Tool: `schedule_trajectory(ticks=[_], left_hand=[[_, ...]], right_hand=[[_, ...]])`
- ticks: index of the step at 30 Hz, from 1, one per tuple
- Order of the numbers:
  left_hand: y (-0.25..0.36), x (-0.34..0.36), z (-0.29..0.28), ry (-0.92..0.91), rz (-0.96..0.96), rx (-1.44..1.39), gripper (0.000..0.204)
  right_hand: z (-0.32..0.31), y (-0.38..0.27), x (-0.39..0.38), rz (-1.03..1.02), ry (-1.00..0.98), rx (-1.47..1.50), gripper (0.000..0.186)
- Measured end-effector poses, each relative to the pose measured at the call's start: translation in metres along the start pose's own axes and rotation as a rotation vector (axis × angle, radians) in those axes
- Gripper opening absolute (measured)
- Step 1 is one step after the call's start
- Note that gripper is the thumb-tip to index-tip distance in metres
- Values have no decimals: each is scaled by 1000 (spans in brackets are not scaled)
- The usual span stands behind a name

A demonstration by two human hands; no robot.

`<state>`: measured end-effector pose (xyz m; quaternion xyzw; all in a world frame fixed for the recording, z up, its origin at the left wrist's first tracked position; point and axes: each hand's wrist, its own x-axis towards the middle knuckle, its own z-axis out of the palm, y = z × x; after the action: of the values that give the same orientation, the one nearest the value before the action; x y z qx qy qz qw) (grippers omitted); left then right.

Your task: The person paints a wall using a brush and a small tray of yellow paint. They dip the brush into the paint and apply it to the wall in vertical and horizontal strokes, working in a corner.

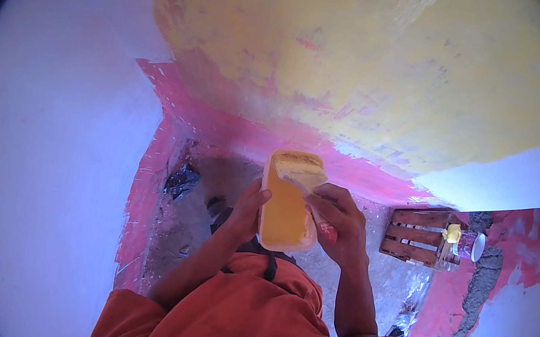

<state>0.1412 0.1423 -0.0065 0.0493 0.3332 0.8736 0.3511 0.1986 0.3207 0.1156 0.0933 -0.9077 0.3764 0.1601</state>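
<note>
My left hand (pixel 250 208) grips the left side of a white rectangular tub (pixel 285 246), its thumb over the rim. Yellow paint (pixel 283 210) lies inside the tub. In my right hand (pixel 342 224) is a wide paintbrush (pixel 302 174) with a red handle end (pixel 326 230). Its bristles, coated in pale yellow, rest at the tub's far end, by the rim. The fingers of my right hand are closed round the brush handle, close to the tub's right edge.
Ahead stands a wall (pixel 366 58) painted yellow over pink. A white wall (pixel 55 140) with a pink lower band is at left. To the right, a wooden crate (pixel 414 236) stands beside a white and purple bucket (pixel 470 246). Dark plastic (pixel 182 182) lies on the floor.
</note>
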Motion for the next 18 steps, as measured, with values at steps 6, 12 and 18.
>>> schedule_trajectory(ticks=[6, 12, 18], left_hand=[[-2, 0, 0, 5, 4, -75, 71], [-7, 1, -4, 12, 2, -126, 65], [-7, 1, -3, 16, 0, -122, 65]], right_hand=[[-2, 1, -1, 13, -1, -9, 32], [-3, 1, 1, 23, 4, 5, 32], [-4, 2, 3, 38, 14, 12, 30]])
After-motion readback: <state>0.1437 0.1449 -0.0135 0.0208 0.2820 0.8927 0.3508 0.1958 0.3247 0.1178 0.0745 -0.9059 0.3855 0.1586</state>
